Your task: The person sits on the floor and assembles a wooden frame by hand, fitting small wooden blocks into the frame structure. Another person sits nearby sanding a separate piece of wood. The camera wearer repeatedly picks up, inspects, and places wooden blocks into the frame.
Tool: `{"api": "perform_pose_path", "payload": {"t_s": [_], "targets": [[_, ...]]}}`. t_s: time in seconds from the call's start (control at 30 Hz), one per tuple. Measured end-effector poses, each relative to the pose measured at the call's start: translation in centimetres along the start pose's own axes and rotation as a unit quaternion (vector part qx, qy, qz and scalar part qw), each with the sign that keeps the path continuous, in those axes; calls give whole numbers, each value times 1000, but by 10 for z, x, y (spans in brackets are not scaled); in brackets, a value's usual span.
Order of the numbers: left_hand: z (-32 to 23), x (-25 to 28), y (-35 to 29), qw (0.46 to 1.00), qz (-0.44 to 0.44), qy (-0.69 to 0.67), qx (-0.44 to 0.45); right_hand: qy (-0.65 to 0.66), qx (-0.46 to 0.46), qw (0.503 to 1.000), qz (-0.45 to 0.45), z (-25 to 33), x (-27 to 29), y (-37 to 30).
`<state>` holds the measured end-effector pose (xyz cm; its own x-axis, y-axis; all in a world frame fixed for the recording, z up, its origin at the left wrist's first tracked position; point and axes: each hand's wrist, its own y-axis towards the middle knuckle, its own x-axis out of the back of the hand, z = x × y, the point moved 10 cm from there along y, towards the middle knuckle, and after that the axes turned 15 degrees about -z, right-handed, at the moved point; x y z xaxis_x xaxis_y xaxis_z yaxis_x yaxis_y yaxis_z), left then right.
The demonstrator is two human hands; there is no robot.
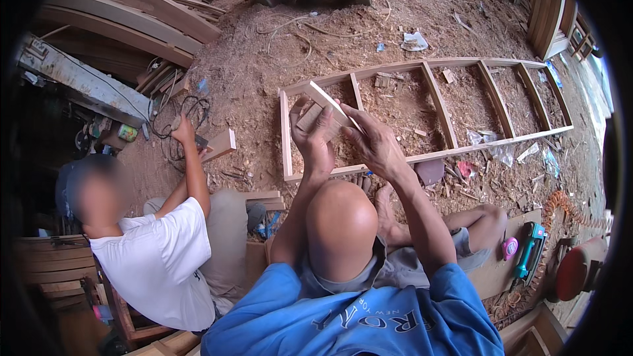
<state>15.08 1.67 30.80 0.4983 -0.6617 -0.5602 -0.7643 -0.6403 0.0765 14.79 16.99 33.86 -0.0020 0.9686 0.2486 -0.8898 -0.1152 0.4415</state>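
Note:
Raised in front of my knee are short pieces of pale wood [324, 97], pressed together at an angle. My left hand [315, 142] is closed round them from below, its thumb against the wood's face. My right hand [377, 142] pinches the lower right end with thumb and fingers. Whether the pieces are joined cannot be seen. Beneath and beyond my hands lies a long ladder-like wooden frame [438, 102], flat on the ground, with several crosspieces between two rails.
Sawdust and wood scraps cover the ground. At my right lie a teal nail gun [529, 254], a pink tape measure [510, 248] and a coiled orange hose [560, 206]. A co-worker [155, 250] sits at my left near a wood block [221, 145]. Long curved boards [125, 16] are stacked far left.

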Motion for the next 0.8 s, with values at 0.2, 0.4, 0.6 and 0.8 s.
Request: {"api": "perform_pose_path", "payload": {"t_s": [0.2, 0.4, 0.6, 0.8], "targets": [[13, 11, -3, 997, -11, 1, 81, 2, -59, 998, -4, -18, -6, -17], [21, 15, 1, 996, -27, 10, 82, 29, -174, 984, 21, -39, -13, -17], [35, 18, -4, 985, -26, -37, 165, 149, -228, 961, 54, -48, -28, -20], [34, 26, -2, 985, -50, -15, 163, 170, -212, 962, 28, -49, -38, -17]]}}
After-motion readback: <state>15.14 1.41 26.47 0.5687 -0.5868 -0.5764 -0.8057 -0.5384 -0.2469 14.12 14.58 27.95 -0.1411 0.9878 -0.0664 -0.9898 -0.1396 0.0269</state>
